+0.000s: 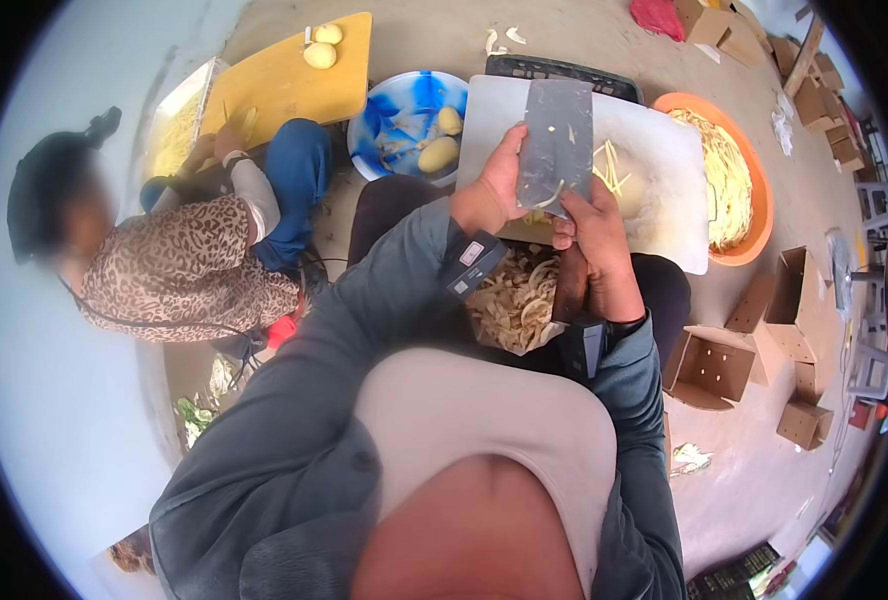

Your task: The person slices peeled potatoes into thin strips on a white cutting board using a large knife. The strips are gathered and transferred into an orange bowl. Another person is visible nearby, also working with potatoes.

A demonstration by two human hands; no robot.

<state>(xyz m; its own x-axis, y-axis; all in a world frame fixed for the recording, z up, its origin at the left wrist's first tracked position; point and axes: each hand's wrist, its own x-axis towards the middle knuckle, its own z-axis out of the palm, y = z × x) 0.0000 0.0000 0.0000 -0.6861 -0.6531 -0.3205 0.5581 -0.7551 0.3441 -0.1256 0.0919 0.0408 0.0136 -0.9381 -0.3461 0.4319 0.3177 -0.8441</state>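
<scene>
A cleaver with a broad grey blade [554, 140] is held up over the near part of a white cutting board [664, 205]. Its brown wooden handle [569, 285] points back toward me, and my right hand [601, 232] is wrapped round it near the blade. At the blade's left side is my left hand [494, 185], thumb along the edge and the other fingers hidden behind the metal. Small pale bits cling to the blade. Pale potato strips [612, 172] lie on the board just right of it.
Between my knees sits a container of pale peelings [514, 295]. A blue-and-white basin [364, 135] with peeled potatoes is left of the board, an orange basin [761, 195] of strips right. Far left, a person [179, 255] works at a yellow board [294, 85]. Cardboard boxes [709, 365] lie right.
</scene>
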